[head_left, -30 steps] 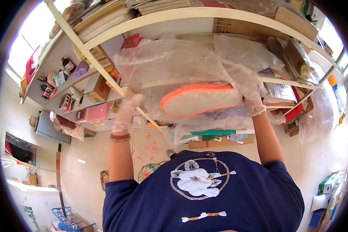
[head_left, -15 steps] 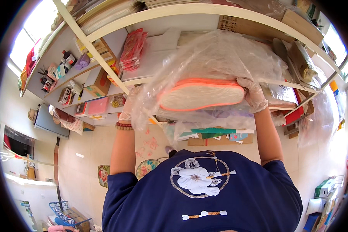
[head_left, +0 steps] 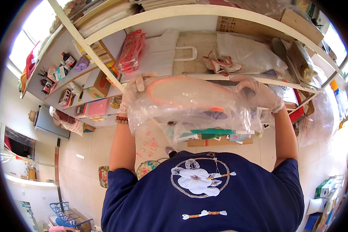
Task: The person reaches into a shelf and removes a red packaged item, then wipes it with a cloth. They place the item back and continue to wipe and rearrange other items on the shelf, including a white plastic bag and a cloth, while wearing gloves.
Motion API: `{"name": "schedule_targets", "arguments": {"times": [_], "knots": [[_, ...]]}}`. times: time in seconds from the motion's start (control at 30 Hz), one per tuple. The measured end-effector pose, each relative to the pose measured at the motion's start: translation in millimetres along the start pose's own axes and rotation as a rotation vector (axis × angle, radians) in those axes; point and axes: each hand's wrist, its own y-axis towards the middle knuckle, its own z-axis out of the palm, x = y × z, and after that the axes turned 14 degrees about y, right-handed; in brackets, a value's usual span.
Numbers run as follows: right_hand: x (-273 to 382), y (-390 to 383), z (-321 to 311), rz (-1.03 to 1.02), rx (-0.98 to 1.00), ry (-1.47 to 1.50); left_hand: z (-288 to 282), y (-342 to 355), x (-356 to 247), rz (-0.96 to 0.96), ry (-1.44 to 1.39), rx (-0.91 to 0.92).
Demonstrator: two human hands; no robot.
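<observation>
In front of the shelf, a clear plastic bag (head_left: 189, 96) hangs between my two hands, wrinkled and shiny. Through its film shows a pale, sole-shaped piece with an orange rim; whether it is a whole shoe I cannot tell. My left hand (head_left: 134, 88), in a thin clear glove and with a beaded bracelet (head_left: 121, 120) at the wrist, grips the bag's left end. At the other end, my right hand (head_left: 261, 93), gloved the same way, is curled with thumb and fingers on the bag's edge. Film partly hides the fingers of both hands.
On the shelf behind lie white-and-red work gloves (head_left: 222, 63), a white non-woven bag (head_left: 156, 52) and red plastic packets (head_left: 132, 50). A cream metal rail (head_left: 212, 77) runs along the shelf front. Below stand a cardboard box (head_left: 220, 141) and a round patterned stool (head_left: 147, 167).
The bag's film, raised over the shelf before, has come down across the sole-shaped piece. My right hand has moved rightward off that piece to the bag's end. The work gloves behind now show.
</observation>
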Motion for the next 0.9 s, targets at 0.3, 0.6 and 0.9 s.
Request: {"name": "schedule_targets", "arguments": {"times": [0.3, 0.6, 0.9], "knots": [[-12, 13, 45, -0.475, -0.444, -0.885, -39, 15, 29, 0.171, 1.092, -0.249], [-10, 19, 48, -0.113, -0.546, 0.445, 37, 9, -37, 0.181, -0.225, 0.321], [-1, 46, 131, -0.093, -0.09, 0.846, 105, -11, 50, 0.02, -0.113, -0.025]]}}
